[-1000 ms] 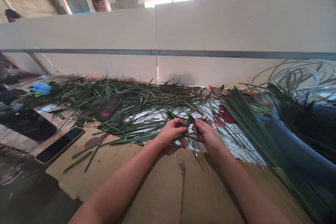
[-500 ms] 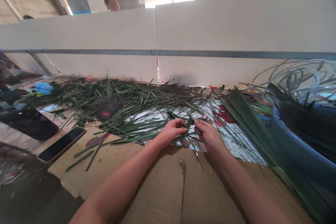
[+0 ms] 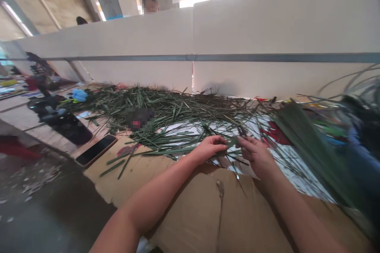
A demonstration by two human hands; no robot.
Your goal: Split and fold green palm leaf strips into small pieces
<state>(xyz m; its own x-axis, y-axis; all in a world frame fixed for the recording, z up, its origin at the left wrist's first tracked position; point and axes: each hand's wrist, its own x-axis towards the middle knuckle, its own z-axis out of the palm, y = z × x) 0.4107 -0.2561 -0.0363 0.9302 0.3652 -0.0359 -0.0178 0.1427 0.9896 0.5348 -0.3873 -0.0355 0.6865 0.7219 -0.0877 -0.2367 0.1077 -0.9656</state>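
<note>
My left hand (image 3: 212, 148) is closed, thumb and fingers pinched on a green leaf strip (image 3: 233, 142) near the middle of the view. Just to its right, my right hand (image 3: 255, 154) is closed too, its fingertips at the other end of the strip; a small dark item shows at its fingertips, too blurred to name. Both hands are above the near edge of the leaf pile, over white paper and the cardboard sheet (image 3: 190, 205). Loose green strips (image 3: 166, 151) lie left of and beneath the hands.
A large leaf heap (image 3: 142, 101) lies along the white partition (image 3: 267, 27). At left are a phone (image 3: 96, 150), a black object (image 3: 71, 126) and a blue item (image 3: 79, 95). Long leaves (image 3: 308, 142) and a blue tub (image 3: 363, 154) stand at right. A person's head (image 3: 150, 2) shows beyond the partition.
The view has turned left, so the scene sits further right. My hands stay close together, and the strip between them now looks lower and flatter.
</note>
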